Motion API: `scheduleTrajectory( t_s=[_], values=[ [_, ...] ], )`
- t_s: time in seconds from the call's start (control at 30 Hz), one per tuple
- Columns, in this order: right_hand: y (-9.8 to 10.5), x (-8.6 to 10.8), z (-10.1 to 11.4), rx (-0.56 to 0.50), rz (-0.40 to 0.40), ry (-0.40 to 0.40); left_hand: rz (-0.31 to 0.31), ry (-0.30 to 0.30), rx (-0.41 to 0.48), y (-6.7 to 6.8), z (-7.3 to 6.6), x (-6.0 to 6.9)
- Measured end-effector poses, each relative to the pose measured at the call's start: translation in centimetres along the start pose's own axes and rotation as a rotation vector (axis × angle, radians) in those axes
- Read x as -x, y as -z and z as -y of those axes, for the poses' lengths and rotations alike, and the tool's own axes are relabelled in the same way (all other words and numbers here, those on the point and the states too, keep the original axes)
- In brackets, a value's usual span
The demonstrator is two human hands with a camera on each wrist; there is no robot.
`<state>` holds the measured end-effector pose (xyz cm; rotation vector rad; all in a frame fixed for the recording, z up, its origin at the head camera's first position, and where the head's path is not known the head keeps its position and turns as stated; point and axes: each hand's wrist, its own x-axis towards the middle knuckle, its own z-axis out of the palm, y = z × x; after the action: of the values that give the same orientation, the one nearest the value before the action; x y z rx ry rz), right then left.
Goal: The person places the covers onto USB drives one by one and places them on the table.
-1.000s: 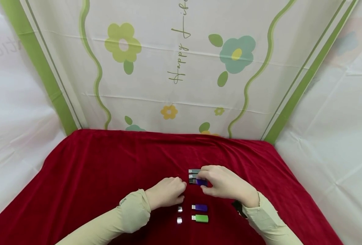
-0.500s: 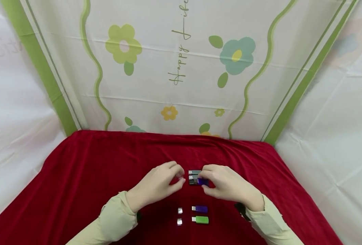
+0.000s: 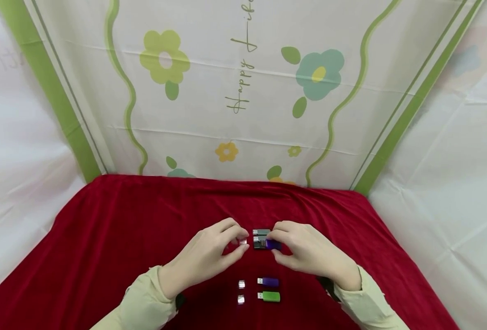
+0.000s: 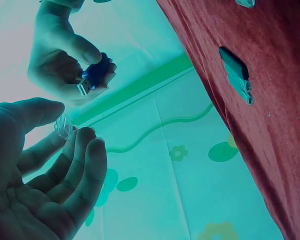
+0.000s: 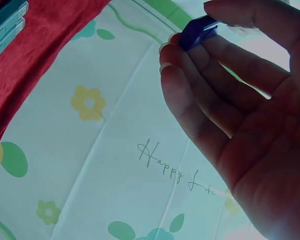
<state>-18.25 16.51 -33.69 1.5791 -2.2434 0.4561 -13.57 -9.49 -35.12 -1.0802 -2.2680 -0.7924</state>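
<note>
Between thumb and fingertips my left hand (image 3: 205, 252) pinches a small clear cap (image 4: 64, 126). Facing it, my right hand (image 3: 311, 247) holds a purple-blue USB flash drive (image 3: 273, 244) with its bare metal plug (image 4: 84, 87) pointing left. The cap and plug are a short gap apart, both raised off the cloth. Just behind the held drive, several dark and grey-green USB flash drives (image 3: 261, 232) lie side by side. Nearer to me are an uncapped purple drive (image 3: 270, 282) and an uncapped green drive (image 3: 270, 297).
Two more clear caps (image 3: 241, 284) lie on the red cloth (image 3: 152, 220), left of the purple and green drives. A white printed curtain (image 3: 210, 105) stands behind the table, and pale sheets (image 3: 445, 197) hang on both sides.
My left hand has risen from the cloth near the loose caps and turned, bringing a clear cap toward the plug. My right hand stays nearly in place with the purple-blue drive.
</note>
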Motion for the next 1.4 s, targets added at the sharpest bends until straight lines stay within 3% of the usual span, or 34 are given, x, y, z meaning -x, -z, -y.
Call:
scheduleTrajectory(
  t_s=[0.23, 1.03, 1.4],
  values=[
    [0.2, 0.1, 0.1, -0.001, -0.029, 0.007, 0.007, -0.008, -0.019, -0.2, -0.1, 0.0],
    [-0.5, -0.1, 1.1, 0.003, 0.007, 0.035, 0.024, -0.033, -0.046, -1.1, -0.3, 0.5],
    [-0.8, -0.2, 1.2, 0.021, 0.016, 0.07, 0.025, -0.077, -0.049, -1.6, -0.2, 0.6]
  ],
)
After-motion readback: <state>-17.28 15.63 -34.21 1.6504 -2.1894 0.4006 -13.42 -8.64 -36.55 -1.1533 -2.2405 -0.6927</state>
